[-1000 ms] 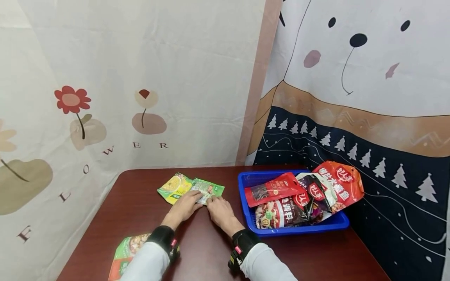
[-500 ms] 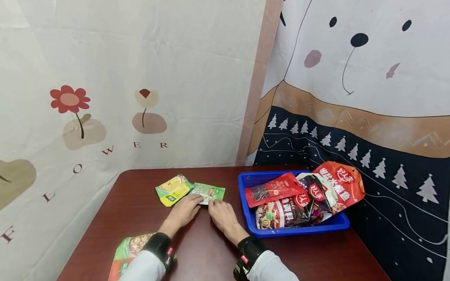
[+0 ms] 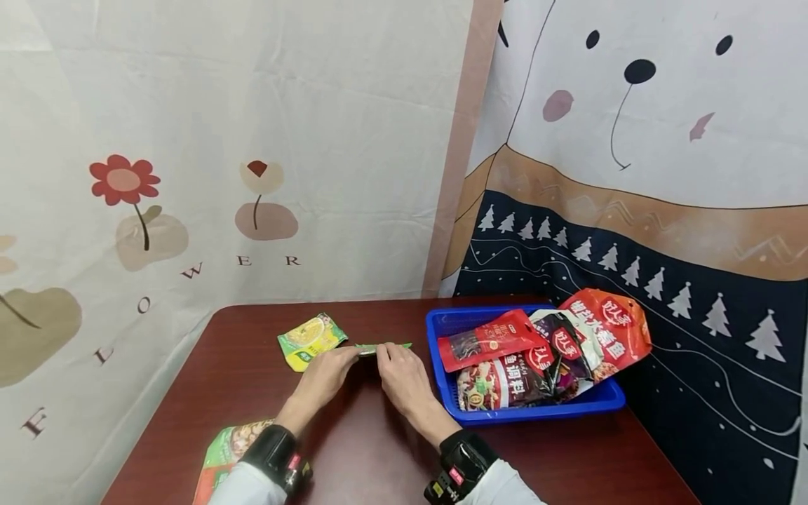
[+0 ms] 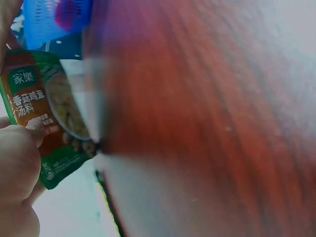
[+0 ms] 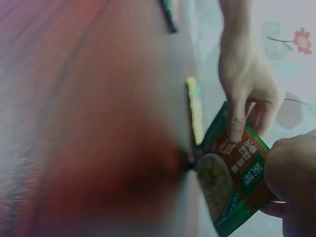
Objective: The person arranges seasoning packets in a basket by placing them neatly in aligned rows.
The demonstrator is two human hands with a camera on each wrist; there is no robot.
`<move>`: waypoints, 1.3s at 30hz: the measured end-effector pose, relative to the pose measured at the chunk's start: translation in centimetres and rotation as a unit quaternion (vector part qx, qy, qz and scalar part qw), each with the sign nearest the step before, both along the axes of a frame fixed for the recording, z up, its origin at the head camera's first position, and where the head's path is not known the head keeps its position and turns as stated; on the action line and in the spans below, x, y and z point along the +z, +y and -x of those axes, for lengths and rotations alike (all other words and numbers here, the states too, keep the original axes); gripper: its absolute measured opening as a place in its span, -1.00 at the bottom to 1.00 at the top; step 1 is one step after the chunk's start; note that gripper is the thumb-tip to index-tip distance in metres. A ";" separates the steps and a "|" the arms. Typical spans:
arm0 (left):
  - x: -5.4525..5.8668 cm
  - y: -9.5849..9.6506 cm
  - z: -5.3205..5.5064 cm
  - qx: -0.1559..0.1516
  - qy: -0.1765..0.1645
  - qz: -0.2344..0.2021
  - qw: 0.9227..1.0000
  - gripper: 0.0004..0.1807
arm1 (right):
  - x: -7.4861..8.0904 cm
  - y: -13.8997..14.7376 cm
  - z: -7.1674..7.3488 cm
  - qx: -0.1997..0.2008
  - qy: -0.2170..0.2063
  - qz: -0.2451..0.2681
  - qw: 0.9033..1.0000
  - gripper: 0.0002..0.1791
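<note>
Both hands hold a green and orange soup mix packet point(image 4: 59, 143) upright by its edge above the table. My left hand point(image 3: 325, 379) pinches one side with the thumb on the printed front, and my right hand point(image 3: 402, 382) grips the other side. From the head view only a thin green strip of this packet shows between and beyond the fingers. In the right wrist view its printed front faces the camera, with a picture of a bowl of food. Just left of the hands a yellow and green packet point(image 3: 312, 340) lies flat on the table.
A blue basket point(image 3: 536, 416) stands right of the hands, heaped with several red, dark and orange pouches point(image 3: 495, 340). Another green and orange packet point(image 3: 221, 459) lies at the front left, partly behind the left forearm. Printed cloths hang behind the dark red table point(image 3: 366, 449).
The soup mix packet lay nearly flat on the table under the fingers; now it is raised and tilted upright, seen edge-on from the head. The wrists have spread a little apart.
</note>
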State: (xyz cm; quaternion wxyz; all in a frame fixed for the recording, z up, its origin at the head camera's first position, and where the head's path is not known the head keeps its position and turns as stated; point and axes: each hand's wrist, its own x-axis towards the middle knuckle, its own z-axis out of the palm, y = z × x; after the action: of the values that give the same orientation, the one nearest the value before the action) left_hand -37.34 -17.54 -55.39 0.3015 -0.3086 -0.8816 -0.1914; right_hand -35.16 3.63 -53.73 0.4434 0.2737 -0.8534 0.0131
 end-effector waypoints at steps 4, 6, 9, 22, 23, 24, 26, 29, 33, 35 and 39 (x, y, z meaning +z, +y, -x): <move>1.7 0.1 -1.0 0.004 -0.053 -0.026 0.998 -0.78 | 2.2 0.5 -0.3 0.050 -0.039 0.065 0.996 -0.86; 2.4 0.2 -1.5 0.004 -0.074 -0.042 0.996 -0.78 | 3.3 0.9 -0.5 0.076 -0.074 0.092 0.990 -0.93; 3.5 0.2 -2.4 -0.005 -0.095 -0.063 0.994 -0.77 | 5.1 1.4 -0.8 0.116 -0.143 0.128 0.975 -0.96; 7.3 -0.7 -5.4 -0.076 -0.244 -0.238 0.937 -0.69 | 10.8 5.7 -2.3 0.216 -0.370 0.269 0.863 -0.65; 7.5 -0.7 -5.6 -0.077 -0.259 -0.249 0.930 -0.68 | 11.0 6.1 -2.5 0.216 -0.389 0.284 0.849 -0.63; 7.7 -0.7 -5.8 -0.076 -0.273 -0.262 0.923 -0.65 | 11.2 6.5 -2.6 0.220 -0.405 0.300 0.835 -0.62; 8.1 -0.7 -6.1 -0.072 -0.296 -0.283 0.909 -0.61 | 11.5 7.2 -2.7 0.230 -0.432 0.324 0.810 -0.62; 8.4 -0.5 -6.4 -0.076 -0.323 -0.304 0.893 -0.56 | 12.0 8.3 -3.0 0.251 -0.474 0.351 0.768 -0.63; 8.5 -0.2 -6.4 -0.113 -0.346 -0.306 0.880 -0.57 | 12.4 9.7 -3.2 0.267 -0.520 0.367 0.724 -0.69; 8.4 0.1 -6.3 -0.132 -0.353 -0.304 0.875 -0.58 | 12.5 10.3 -3.3 0.270 -0.534 0.362 0.715 -0.72; 8.5 1.0 -6.1 -0.162 -0.366 -0.297 0.867 -0.61 | 13.1 11.6 -3.3 0.276 -0.574 0.340 0.692 -0.71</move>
State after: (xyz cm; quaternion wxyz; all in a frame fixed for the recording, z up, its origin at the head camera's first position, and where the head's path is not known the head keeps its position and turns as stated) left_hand -31.23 -16.58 -46.85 -0.0009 -0.2510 -0.7675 -0.5899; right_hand -31.90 15.18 -40.58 -0.0933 0.2665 -0.7648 0.5790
